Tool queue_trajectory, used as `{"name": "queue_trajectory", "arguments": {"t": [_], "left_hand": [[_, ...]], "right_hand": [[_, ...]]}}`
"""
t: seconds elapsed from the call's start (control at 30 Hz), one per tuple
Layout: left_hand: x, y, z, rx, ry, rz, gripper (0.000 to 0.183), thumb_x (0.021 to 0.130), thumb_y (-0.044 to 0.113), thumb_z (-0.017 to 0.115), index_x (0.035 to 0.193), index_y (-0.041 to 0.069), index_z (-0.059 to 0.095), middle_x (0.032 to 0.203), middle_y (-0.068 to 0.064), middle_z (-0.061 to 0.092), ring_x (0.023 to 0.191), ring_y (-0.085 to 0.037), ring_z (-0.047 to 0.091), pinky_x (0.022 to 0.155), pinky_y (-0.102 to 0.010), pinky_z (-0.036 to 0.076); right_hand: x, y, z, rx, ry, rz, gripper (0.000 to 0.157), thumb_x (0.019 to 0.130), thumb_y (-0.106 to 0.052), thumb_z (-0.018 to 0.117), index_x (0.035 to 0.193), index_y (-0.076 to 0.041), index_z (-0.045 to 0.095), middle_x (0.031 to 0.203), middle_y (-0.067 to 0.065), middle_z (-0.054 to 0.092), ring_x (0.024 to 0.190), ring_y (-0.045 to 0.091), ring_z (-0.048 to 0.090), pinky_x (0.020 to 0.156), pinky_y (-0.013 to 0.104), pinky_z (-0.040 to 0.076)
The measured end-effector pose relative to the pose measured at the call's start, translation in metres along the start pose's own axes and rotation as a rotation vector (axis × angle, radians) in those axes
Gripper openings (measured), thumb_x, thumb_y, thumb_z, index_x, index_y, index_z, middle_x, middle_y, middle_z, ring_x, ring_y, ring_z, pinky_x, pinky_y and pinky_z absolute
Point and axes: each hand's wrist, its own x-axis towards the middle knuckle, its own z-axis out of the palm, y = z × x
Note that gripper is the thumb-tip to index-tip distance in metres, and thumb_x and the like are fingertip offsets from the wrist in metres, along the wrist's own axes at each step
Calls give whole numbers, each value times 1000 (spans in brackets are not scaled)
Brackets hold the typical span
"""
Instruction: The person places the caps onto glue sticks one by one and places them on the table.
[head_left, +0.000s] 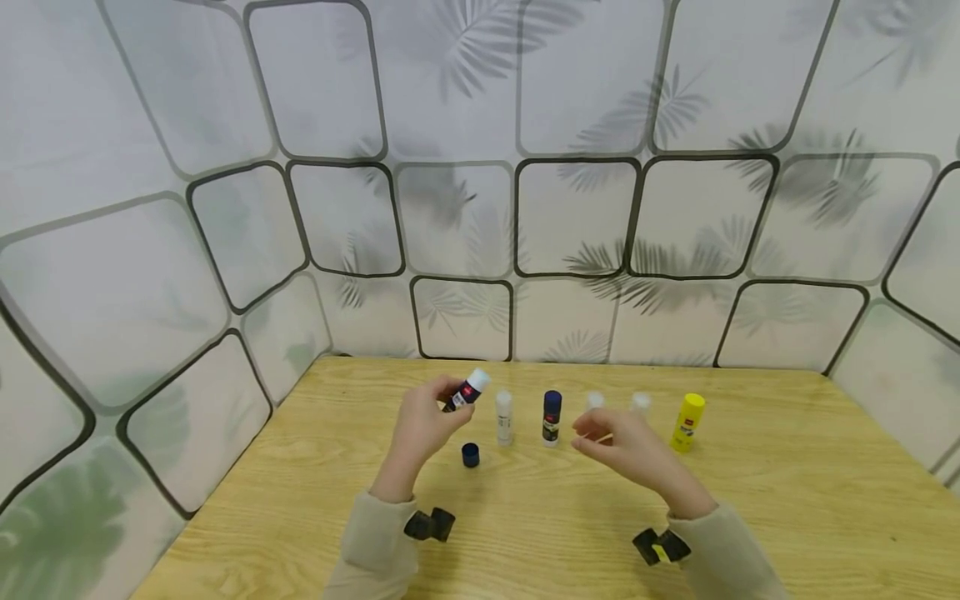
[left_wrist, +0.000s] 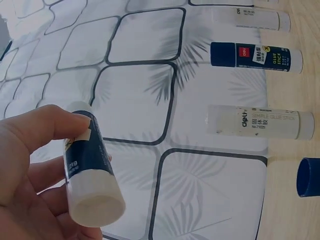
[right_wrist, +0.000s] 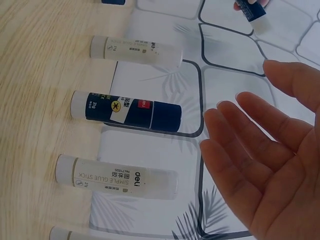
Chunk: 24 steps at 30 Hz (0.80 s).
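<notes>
My left hand (head_left: 422, 429) holds an uncapped navy glue stick (left_wrist: 89, 155) above the table, thumb and fingers around its label, tilted in the head view. Its navy cap (head_left: 470, 455) stands on the table just below. To the right of the cap is a white glue stick (head_left: 504, 418), upright, then a capped navy glue stick (head_left: 551, 418). My right hand (head_left: 633, 446) hovers with relaxed, slightly bent fingers and holds nothing. Behind it, partly hidden in the head view, are two more white glue sticks; one (right_wrist: 117, 177) shows fully in the right wrist view.
A yellow glue stick (head_left: 687, 422) stands at the right end of the row. The wooden table (head_left: 525, 533) reaches back to a patterned cloth (head_left: 457, 217) with leaf prints and dark outlined squares.
</notes>
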Motion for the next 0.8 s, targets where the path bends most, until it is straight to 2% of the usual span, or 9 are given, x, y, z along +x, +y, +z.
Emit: {"name": "queue_trajectory", "arguments": {"t": [0.23,0.43,0.63,0.8], "left_hand": [[-1,3,-5,11,-5,1,27,74,10,71,100,5,64,86,-5,62,77,-17,56,65,-32,46],[-2,5,-7,25,-12,-7,26,74,10,71,99,5,65,85,-4,62,73,-15,55,60,-28,45],[-2,6,-10,32,-12,-2,26,74,10,71,99,5,65,84,-4,62,72,-16,54,58,-27,44],[-2,6,-12,40,-4,7,26,74,11,71,99,5,65,84,-4,62,73,-15,54,59,-27,44]], "right_hand": [[5,-2,8,-22,-5,-12,23,85,-20,60,99,-2,61,96,12,60,81,18,58,68,28,48],[15,-4,22,-40,-28,-40,20,85,-21,60,97,-5,63,94,7,61,80,16,58,66,25,48],[29,-9,40,1,-66,-46,19,84,-20,62,96,-6,62,93,7,61,80,16,58,66,25,48],[43,-16,58,48,-84,-78,17,83,-16,63,94,-4,62,93,12,61,79,18,60,67,27,48]]}}
